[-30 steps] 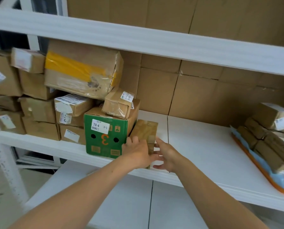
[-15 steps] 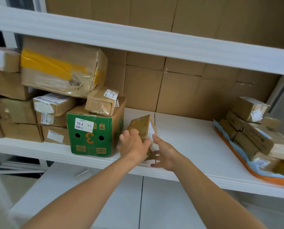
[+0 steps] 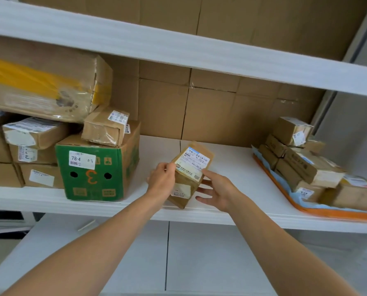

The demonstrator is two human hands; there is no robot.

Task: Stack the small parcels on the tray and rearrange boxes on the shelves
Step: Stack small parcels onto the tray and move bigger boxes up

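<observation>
Parcel (image 3: 189,174) tilted over the shelf (image 3: 231,178) front. Left hand (image 3: 162,180) grips its left edge, fingers curled together. Right hand (image 3: 219,189) braces its right side, fingers straight and spread.

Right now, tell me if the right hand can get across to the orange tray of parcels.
Probably yes. Only bare shelf lies between the right hand and the orange tray; that hand touches the small parcel the left hand grips.

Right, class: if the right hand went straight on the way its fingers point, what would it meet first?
The small, white-labelled brown cardboard parcel, gripped by the left hand. Straight fingers of the right hand point left at the parcel's side; the thumb seems to touch it.
</observation>
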